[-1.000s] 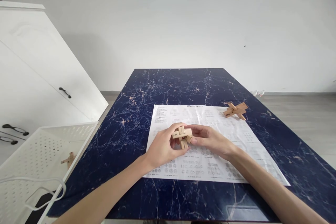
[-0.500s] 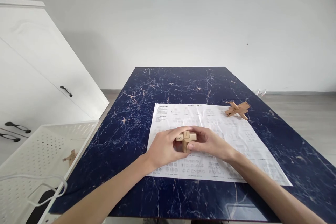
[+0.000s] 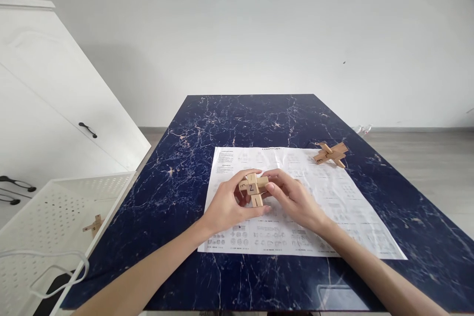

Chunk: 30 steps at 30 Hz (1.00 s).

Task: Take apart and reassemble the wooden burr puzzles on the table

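**Pale wood: two-handed hold and handling notes**

Work surface: a dark blue, white-veined marble-patterned table [image 3: 252,118]. On it lies a large white printed paper sheet [image 3: 357,205], lightly creased.

Hands: the left hand [image 3: 225,207] curls around the workpiece from 8 o'clock, fingers above and behind, thumb below. The right hand [image 3: 298,203] closes in from between 3 and 4 o'clock, thumb and fingers about the near bar end. Both are together on the same piece.

Adjacent item: a brown wooden cross-shaped assembly of bars [image 3: 331,154] rests at 2 o'clock from the workpiece, at the sheet's edge.

Workpiece: a pale wooden interlocking block of square bars [image 3: 252,188], held between the hands over the sheet. Contact with the paper is hidden. Markings: "2" at centre, "3" at 9 o'clock, "1" between 5 and 6 o'clock.

Handling (judged): light, rigid, smooth but not slippery; unlikely to break, though individual bars may slide or separate. Support the centre with the left hand; grip the projecting bar between 2 and 3 o'clock by its flat sides. Apply force along the bar's axis; avoid twisting.
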Available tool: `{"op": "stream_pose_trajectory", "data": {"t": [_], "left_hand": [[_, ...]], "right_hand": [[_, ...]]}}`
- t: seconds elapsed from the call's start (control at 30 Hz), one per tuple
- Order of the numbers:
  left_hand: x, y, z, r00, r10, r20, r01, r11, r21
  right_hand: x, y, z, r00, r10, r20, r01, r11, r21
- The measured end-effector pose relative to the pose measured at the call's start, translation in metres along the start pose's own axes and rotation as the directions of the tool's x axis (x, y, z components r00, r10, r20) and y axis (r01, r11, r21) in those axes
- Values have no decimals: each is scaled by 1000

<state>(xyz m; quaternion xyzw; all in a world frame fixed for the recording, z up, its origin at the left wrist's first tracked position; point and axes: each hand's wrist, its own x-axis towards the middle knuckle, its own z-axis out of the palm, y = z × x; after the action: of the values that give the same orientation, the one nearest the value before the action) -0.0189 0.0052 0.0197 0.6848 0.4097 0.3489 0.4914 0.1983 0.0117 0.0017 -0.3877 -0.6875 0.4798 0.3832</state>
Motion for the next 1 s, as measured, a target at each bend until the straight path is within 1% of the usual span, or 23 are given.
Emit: {"op": "stream_pose_trajectory", "data": {"t": [0.1,0.27,0.33,0.43,0.53,0.67,0.83,0.9,1.0], "left_hand": [[0,0,0,1000,7,3,-7,1000,5],[1,-1,0,998,20,55,-22,999,26],[1,-1,1,998,24,55,-27,998,51],[2,-1,2,998,63,12,-64,988,138],[2,0,2,994,112,-5,-108,967,229],[2,0,2,989,150,-6,-143,953,266],[1,1,3,983,185,-1,-179,950,257],[0,-1,3,978,206,-13,-194,940,282],[-1,-7,3,965,257,-43,-224,903,366]], "right_hand": [[-2,3,0,999,-34,-29,28,986,-165],[-4,4,0,994,-105,-31,90,944,-316],[-4,3,0,984,-174,-30,148,909,-390],[-1,2,-1,958,-284,-39,229,841,-491],[0,1,-2,938,-344,-32,268,783,-561],[0,2,-3,934,-357,-7,280,744,-606],[0,2,-2,927,-374,6,295,720,-628],[0,1,-1,928,-373,3,297,732,-613],[-1,-2,2,937,-348,-14,282,783,-555]]}}
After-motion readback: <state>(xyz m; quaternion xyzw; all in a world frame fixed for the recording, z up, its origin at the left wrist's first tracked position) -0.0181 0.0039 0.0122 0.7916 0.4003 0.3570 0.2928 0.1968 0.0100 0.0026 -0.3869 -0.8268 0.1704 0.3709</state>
